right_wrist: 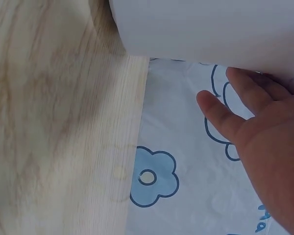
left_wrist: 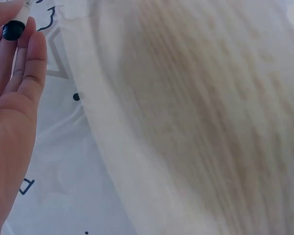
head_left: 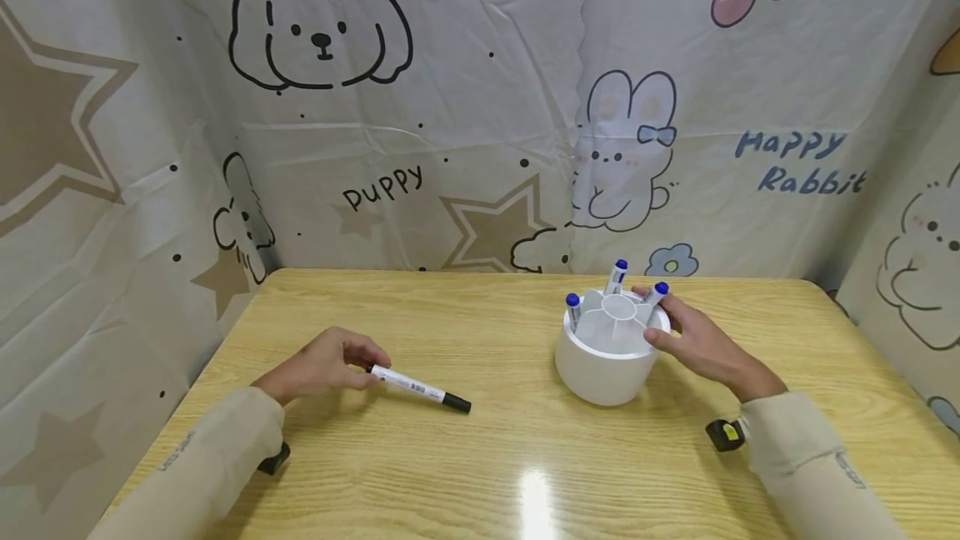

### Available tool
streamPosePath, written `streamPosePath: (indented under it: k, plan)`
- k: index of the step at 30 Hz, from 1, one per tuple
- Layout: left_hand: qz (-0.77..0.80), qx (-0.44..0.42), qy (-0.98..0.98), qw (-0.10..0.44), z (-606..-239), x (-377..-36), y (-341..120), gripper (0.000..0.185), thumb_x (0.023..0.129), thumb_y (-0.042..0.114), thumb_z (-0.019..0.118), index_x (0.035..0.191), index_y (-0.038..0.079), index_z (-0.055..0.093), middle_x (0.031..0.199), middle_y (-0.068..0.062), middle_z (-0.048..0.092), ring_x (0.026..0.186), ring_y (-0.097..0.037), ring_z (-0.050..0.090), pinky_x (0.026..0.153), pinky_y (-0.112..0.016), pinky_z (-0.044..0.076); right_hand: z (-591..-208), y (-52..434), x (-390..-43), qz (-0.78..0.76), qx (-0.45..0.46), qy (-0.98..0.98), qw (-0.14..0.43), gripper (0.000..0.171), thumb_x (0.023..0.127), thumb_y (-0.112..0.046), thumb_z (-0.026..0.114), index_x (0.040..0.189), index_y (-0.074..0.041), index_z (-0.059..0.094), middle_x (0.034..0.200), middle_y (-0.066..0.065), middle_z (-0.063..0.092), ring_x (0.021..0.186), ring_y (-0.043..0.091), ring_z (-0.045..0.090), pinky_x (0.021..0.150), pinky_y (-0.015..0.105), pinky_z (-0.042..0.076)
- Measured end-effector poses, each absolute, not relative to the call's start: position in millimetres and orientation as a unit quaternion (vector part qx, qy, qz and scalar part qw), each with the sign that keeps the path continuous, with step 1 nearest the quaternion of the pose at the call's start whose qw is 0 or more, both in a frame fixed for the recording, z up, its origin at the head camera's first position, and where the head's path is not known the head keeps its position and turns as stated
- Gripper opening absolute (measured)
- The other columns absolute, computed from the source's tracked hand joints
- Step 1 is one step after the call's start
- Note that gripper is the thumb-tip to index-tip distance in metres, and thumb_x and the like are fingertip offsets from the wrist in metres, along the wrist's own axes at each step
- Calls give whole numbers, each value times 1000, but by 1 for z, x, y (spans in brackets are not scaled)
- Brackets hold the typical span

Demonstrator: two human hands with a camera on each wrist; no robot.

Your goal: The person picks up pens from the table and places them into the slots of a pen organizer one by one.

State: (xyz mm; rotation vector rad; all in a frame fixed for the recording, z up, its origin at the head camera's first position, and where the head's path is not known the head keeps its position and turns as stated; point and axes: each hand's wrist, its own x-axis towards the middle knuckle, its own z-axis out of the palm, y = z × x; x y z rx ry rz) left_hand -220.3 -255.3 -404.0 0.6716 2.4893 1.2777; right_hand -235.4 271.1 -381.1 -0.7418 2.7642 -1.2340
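A white marker [head_left: 417, 388] with a black cap lies on the wooden table [head_left: 480, 457], cap pointing right. My left hand [head_left: 366, 365] pinches its left end with curled fingers. The left wrist view shows the marker's black end [left_wrist: 13, 28] at the fingertips of that hand [left_wrist: 14, 98]. A white round pen holder [head_left: 603, 365] with divided slots stands right of centre. It holds three blue-capped markers [head_left: 617, 273]. My right hand [head_left: 675, 327] grips the holder, thumb on the near rim and fingers round its far side. In the right wrist view the fingers [right_wrist: 225, 117] lie against the holder's wall [right_wrist: 210, 29].
A cloth backdrop [head_left: 480, 107] printed with puppies, rabbits and stars closes in the table at the back and on both sides. Small black devices sit by the left sleeve [head_left: 273, 461] and the right sleeve [head_left: 726, 433]. Bare tabletop lies between the hands.
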Motion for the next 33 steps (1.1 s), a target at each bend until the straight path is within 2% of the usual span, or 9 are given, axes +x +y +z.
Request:
streamPosePath:
  k: [4, 8, 14, 21, 33]
  plan:
    - [439, 238, 858, 118, -400, -221, -254, 20, 86, 1, 77, 105, -2, 74, 100, -8, 74, 92, -18, 69, 81, -29, 57, -380, 272, -235, -394, -238, 888, 5, 74, 101, -43, 57, 154, 0, 31, 147, 30, 43, 125, 50, 50, 97, 66, 43]
    - [448, 247, 852, 112, -394, -223, -251, 19, 87, 0, 75, 106, -3, 73, 101, -9, 74, 91, -17, 69, 80, -29, 57, -380, 271, -235, -398, -239, 885, 10, 74, 100, -42, 59, 154, -1, 31, 150, 28, 40, 131, 50, 45, 102, 68, 39]
    - [487, 258, 828, 102, -386, -227, -245, 21, 87, -4, 73, 107, -9, 71, 104, -15, 72, 92, -15, 69, 82, -28, 58, -381, 271, -234, -394, -237, 888, 21, 73, 100, -43, 58, 155, -2, 32, 145, 31, 45, 125, 49, 51, 97, 63, 45]
    - [517, 250, 813, 95, -380, -229, -242, 22, 86, -3, 75, 106, -9, 71, 105, -19, 71, 93, -15, 69, 82, -27, 58, -381, 272, -235, -393, -237, 888, 21, 71, 100, -41, 58, 155, -4, 32, 146, 29, 45, 126, 48, 50, 98, 62, 45]
    - [536, 248, 804, 74, -365, -229, -230, 23, 86, -4, 75, 108, -9, 71, 104, -12, 72, 91, -15, 70, 75, -27, 59, -380, 272, -234, -391, -237, 889, 20, 73, 99, -41, 59, 155, -2, 32, 145, 30, 45, 126, 48, 50, 98, 62, 45]
